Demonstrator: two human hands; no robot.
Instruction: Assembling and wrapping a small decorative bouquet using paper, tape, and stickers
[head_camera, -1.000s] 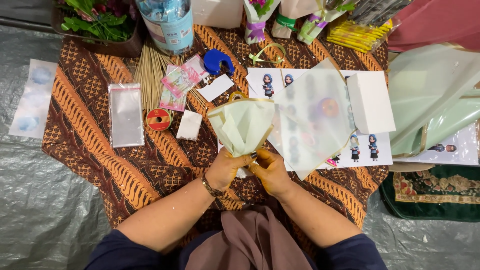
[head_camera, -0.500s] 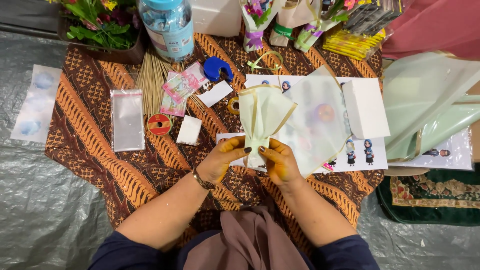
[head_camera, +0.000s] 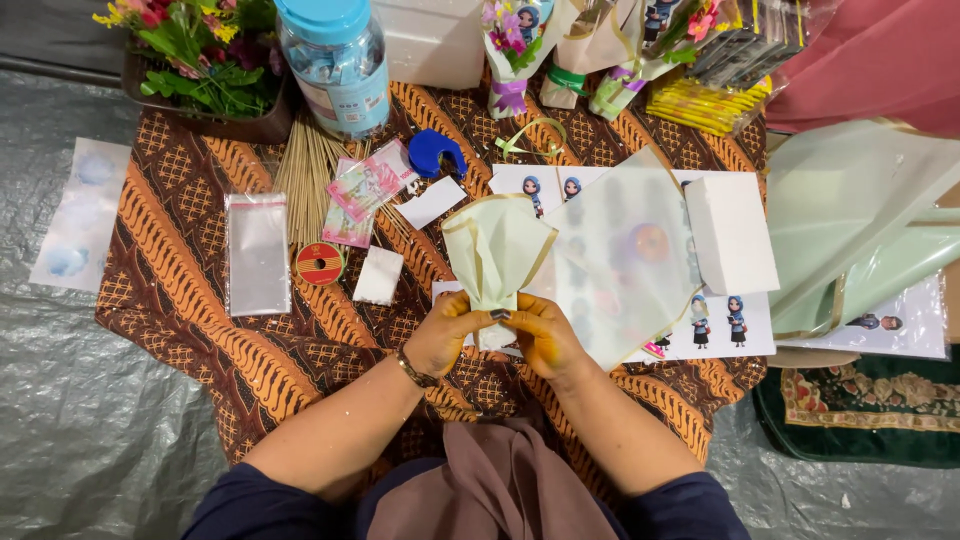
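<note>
On the patterned cloth (head_camera: 180, 300), the folded wrapping sheet (head_camera: 497, 250) stands between both hands at the near middle. Left of it lie the small card (head_camera: 379, 275), the tape roll (head_camera: 320, 263) and the clear bag (head_camera: 258, 253). Behind them stands the jar (head_camera: 340, 65); the box (head_camera: 730, 232) lies right.

Both forearms reach forward from dark blue sleeves and converge at the middle, bare from the elbow down, with a thin bracelet circling the left wrist. The left hand (head_camera: 447, 333) is curled with its fingers wrapped round the gathered lower end of the pale green, gold-edged wrapping paper cone (head_camera: 497, 250), thumb up against it and a dark-painted nail showing. The right hand (head_camera: 545, 335), stained yellowish, sits just beside the left and touches it, its fingers likewise closed about the cone's narrow base, both hands pinching just below the cone's flared top.
</note>
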